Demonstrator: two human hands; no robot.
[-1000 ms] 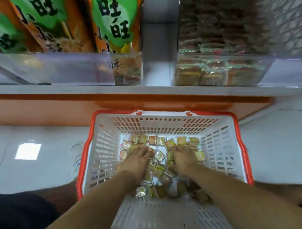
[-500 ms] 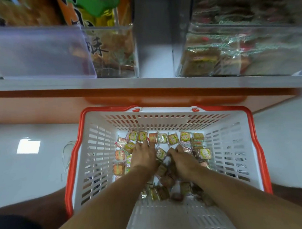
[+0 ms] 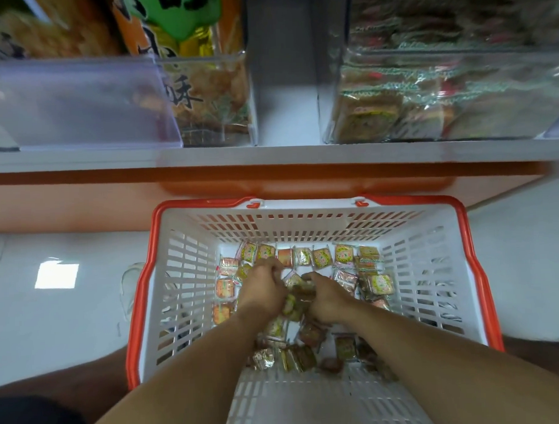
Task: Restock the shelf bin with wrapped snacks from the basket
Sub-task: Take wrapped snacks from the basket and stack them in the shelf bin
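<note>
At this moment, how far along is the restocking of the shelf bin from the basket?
Done: the clear shelf bin on the right already holds wrapped snacks, though how many came from this basket can't be told. In hand: the left hand and right hand are down in the basket, fingers curled round a clump of snacks. Left: many loose packets on the basket floor.

Orange snack bags [image 3: 184,72] in the left clear bin [image 3: 78,104]; white tiled floor [image 3: 53,315] below.
</note>
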